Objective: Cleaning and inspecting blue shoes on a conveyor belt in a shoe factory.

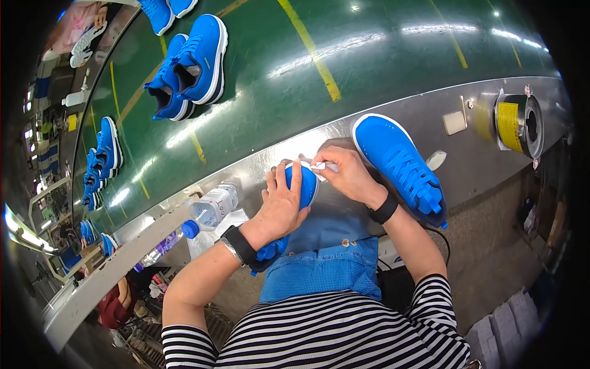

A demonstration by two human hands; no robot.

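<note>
My left hand [284, 200] wraps over the top of a blue sneaker [305, 189] with a white sole edge, its toe pointing away from me. The heel of that shoe shows below my left wrist, and its middle is covered by the hand. My right hand [348, 175] pinches a small white cloth or tissue [324, 167] against the white rim near the toe. Just right of my right hand lies a second blue sneaker [399, 163] on the metal ledge, laces up and toe away from me.
Beyond the metal ledge [485, 166] runs a green conveyor belt [258, 111] with yellow lines, carrying blue sneakers [200, 64]. A clear plastic bottle [212, 209] lies left of my left hand. To the right are a metal tin [519, 126], a pale square block [455, 123] and a small white oval piece [436, 160].
</note>
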